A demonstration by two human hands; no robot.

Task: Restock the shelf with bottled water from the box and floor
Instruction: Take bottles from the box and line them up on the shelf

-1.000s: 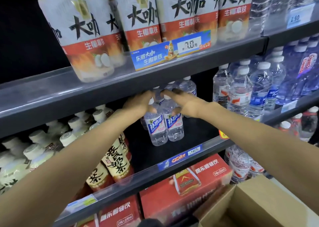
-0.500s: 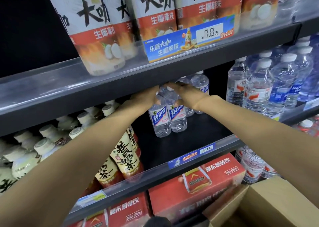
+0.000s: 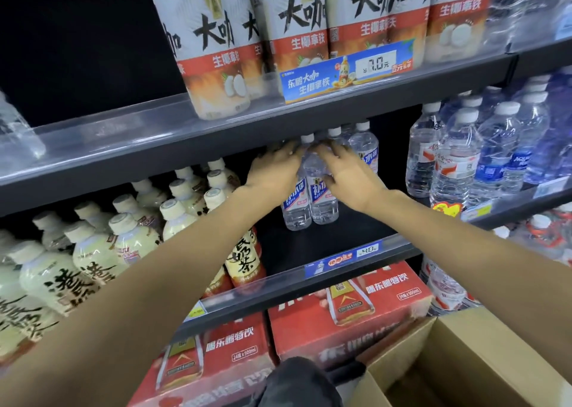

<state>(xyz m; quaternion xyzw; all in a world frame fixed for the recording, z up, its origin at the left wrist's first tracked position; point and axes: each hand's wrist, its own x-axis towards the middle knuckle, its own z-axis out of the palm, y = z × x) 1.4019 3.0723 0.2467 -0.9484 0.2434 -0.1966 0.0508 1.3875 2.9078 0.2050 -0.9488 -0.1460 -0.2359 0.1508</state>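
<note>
Fingers (image 3: 332, 154) of both our hands are wrapping the necks of two water bottles (image 3: 309, 199) and pushing them deeper along the middle shelf (image 3: 340, 252) than a second ago (toward the ones behind), so we are filling this row.

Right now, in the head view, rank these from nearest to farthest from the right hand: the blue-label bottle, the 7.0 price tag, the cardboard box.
1. Blue-label bottle: under the right hand.
2. 7.0 price tag: shelf edge above.
3. Cardboard box: bottom right, lowest.
</note>
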